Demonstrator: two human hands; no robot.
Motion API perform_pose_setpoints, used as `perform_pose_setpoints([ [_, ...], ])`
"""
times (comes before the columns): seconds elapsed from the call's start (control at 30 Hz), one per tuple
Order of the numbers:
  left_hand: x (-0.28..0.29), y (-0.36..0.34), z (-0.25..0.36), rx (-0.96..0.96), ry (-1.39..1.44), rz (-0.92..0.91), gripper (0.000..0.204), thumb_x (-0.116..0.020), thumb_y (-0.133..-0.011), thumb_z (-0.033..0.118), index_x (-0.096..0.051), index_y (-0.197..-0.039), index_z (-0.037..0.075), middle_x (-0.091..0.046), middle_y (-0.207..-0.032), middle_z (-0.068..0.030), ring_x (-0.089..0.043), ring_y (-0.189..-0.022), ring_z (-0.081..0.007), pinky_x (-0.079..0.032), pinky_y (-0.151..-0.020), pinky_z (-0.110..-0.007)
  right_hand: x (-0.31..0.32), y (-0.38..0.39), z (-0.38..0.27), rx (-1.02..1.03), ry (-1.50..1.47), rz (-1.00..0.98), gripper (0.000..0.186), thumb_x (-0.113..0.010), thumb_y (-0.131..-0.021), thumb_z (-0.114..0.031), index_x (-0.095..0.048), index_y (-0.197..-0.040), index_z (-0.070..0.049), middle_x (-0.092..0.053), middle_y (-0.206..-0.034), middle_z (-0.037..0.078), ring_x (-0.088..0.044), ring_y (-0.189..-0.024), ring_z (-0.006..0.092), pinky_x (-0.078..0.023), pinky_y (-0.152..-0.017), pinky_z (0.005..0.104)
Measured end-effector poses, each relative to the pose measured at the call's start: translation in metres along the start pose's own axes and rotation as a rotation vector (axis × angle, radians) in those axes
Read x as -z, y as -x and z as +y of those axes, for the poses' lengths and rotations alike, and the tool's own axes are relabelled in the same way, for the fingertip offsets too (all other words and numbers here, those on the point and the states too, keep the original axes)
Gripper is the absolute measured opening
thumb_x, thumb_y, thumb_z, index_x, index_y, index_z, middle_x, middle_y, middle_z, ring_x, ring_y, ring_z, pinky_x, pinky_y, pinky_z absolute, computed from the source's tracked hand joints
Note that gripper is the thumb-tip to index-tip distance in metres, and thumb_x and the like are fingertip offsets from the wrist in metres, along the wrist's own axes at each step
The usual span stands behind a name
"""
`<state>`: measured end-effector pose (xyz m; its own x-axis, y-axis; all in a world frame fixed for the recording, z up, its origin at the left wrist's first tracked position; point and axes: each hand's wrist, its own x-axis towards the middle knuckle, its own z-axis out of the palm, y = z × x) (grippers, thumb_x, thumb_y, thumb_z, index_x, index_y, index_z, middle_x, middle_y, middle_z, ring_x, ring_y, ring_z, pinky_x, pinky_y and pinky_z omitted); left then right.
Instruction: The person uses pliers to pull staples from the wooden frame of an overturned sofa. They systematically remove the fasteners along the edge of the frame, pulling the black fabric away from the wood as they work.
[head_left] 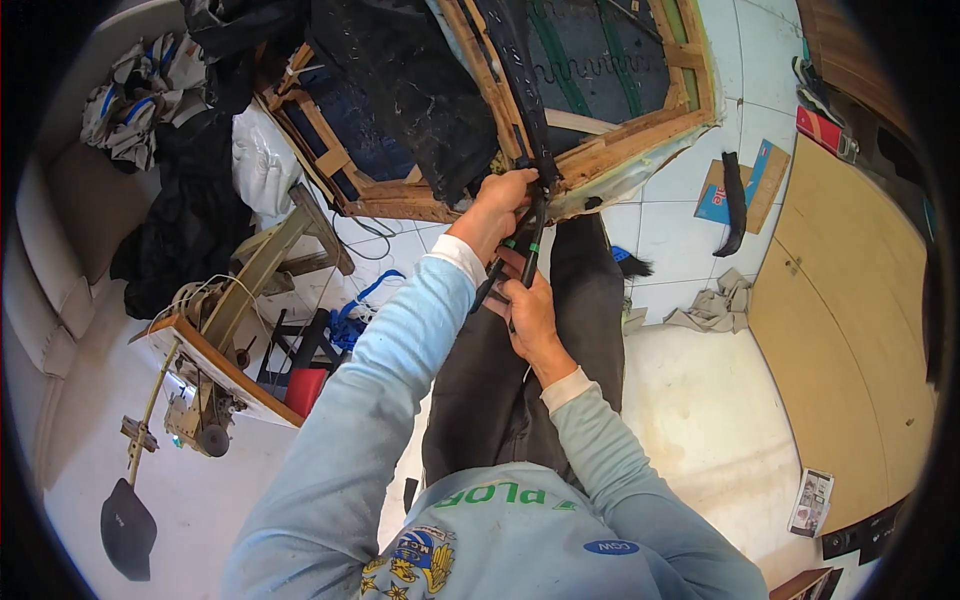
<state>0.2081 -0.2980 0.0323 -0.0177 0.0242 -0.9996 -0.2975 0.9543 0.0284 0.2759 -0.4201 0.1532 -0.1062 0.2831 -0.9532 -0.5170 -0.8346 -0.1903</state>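
Observation:
An upturned wooden furniture frame (630,137) with dark fabric and zigzag springs stands before me, its lower corner close to my hands. My left hand (497,207) is closed at that corner, its thumb and fingers pinching the end of a black fabric strip (528,95); part of the grip is hidden. Just below it, my right hand (530,312) is wrapped round a two-handled black tool with green bands (532,252), which looks like pincers. The tool's head points up at the frame corner, and its jaws are hard to make out.
To the left stands a sewing machine (200,412) on a tilted wooden board, with a stool-like wooden piece (325,225) behind it. Black cloth (185,215) is heaped by a grey sofa (95,200). At right are flattened cardboard (768,185), grey scraps (715,305) and a tan cabinet (840,320).

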Motion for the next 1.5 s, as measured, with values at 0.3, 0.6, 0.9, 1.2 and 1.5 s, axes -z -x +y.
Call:
perform_pose_setpoints([
  [0.3, 0.028, -0.011, 0.001, -0.077, -0.136, -0.250, 0.026, -0.066, -0.106, 0.028, -0.073, -0.109, 0.003, -0.070, -0.102, -0.0054, -0.063, -0.092, -0.0188, -0.051, -0.085, -0.036, -0.023, -0.019, 0.019, 0.048, 0.076, 0.120, 0.048, -0.058, -0.095, -0.002, -0.058, -0.143, -0.001, -0.067, -0.120, 0.006, -0.067, -0.104, 0.0171, -0.059, -0.090, 0.0358],
  [0.6, 0.036, -0.004, 0.020, -0.247, -0.465, -0.166, 0.034, -0.064, -0.108, 0.027, -0.073, -0.130, 0.003, -0.074, -0.120, -0.0061, -0.067, -0.101, -0.0181, -0.054, -0.091, -0.036, -0.036, -0.034, 0.026, 0.142, 0.148, 0.188, 0.041, -0.059, -0.093, -0.002, -0.063, -0.134, -0.002, -0.064, -0.106, 0.004, -0.061, -0.089, 0.0137, -0.052, -0.074, 0.0295],
  [0.9, 0.046, 0.002, 0.033, -0.342, -0.682, -0.288, 0.045, -0.073, -0.100, 0.018, -0.069, -0.140, -0.003, -0.077, -0.115, -0.0140, -0.072, -0.098, -0.0185, -0.058, -0.086, -0.033, -0.067, -0.033, 0.021, 0.139, -0.042, 0.211, 0.041, -0.058, -0.094, -0.003, -0.060, -0.135, -0.009, -0.060, -0.111, 0.002, -0.058, -0.091, 0.0105, -0.050, -0.070, 0.0260],
  [1.2, 0.040, 0.009, 0.046, -0.423, -0.798, -0.213, 0.056, -0.076, -0.096, 0.017, -0.064, -0.144, -0.008, -0.079, -0.113, -0.0180, -0.075, -0.100, -0.0231, -0.058, -0.083, -0.032, -0.098, -0.054, 0.024, 0.344, 0.016, 0.323, 0.056, -0.062, -0.092, -0.015, -0.056, -0.143, 0.007, -0.067, -0.127, 0.019, -0.065, -0.111, 0.0280, -0.051, -0.098, 0.0393],
  [1.5, 0.051, 0.003, 0.069, -0.392, -0.803, -0.450, 0.054, -0.067, -0.099, 0.013, -0.060, -0.149, -0.007, -0.074, -0.132, -0.0225, -0.074, -0.116, -0.0270, -0.060, -0.096, -0.035, -0.122, -0.065, 0.017, 0.263, 0.123, 0.522, 0.040, -0.063, -0.101, -0.017, -0.048, -0.134, -0.001, -0.060, -0.127, 0.019, -0.065, -0.107, 0.0277, -0.055, -0.094, 0.0403],
])
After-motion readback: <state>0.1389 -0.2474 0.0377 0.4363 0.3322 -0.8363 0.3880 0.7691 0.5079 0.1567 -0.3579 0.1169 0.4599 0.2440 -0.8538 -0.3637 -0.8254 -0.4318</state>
